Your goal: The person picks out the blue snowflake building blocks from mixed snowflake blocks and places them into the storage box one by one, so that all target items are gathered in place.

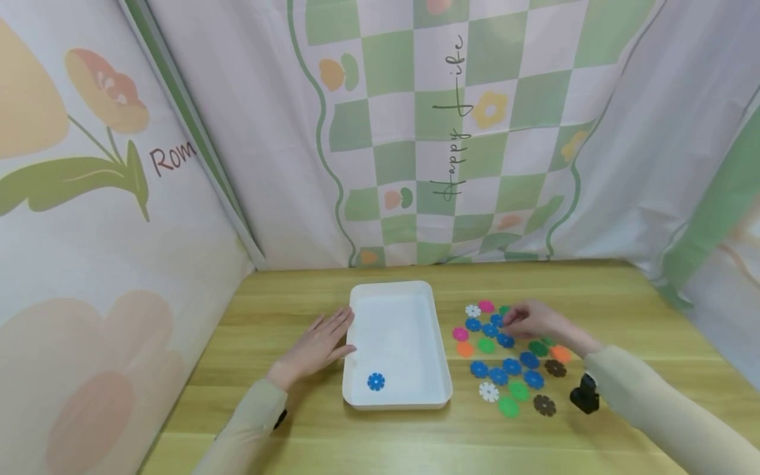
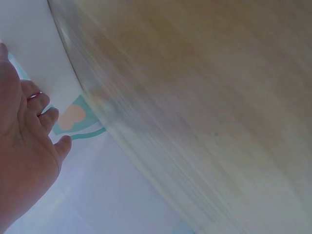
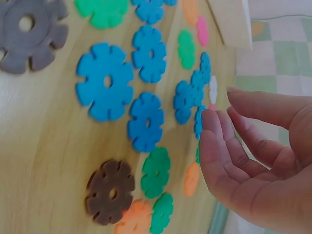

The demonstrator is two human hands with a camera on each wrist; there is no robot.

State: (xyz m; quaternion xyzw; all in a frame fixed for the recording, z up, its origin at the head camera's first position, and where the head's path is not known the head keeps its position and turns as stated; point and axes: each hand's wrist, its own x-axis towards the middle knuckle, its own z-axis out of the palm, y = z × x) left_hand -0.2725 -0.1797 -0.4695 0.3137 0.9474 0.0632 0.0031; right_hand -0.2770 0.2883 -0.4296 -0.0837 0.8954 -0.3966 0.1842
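My left hand [image 1: 317, 346] rests against the left rim of a white tray [image 1: 394, 399], its fingers extended; the left wrist view shows the palm side of this hand [image 2: 29, 126]. Inside the tray's near left part lies one blue notched plastic disc [image 1: 376, 381]. Over the far side of the scattered discs hovers my right hand [image 1: 534, 320], right at a blue disc [image 1: 505, 340]. In the right wrist view a gap shows between the thumb and the bent fingers of this hand [image 3: 258, 146], and no disc is seen between them.
Right of the tray, loose discs lie spread on the wooden table [image 1: 415, 442]: several blue ones [image 1: 498, 377], a white one [image 1: 489, 392], a brown one [image 1: 543, 405], an orange one [image 1: 465, 349] and a pink one [image 1: 460, 334]. A patterned curtain [image 1: 439, 152] hangs behind the table.
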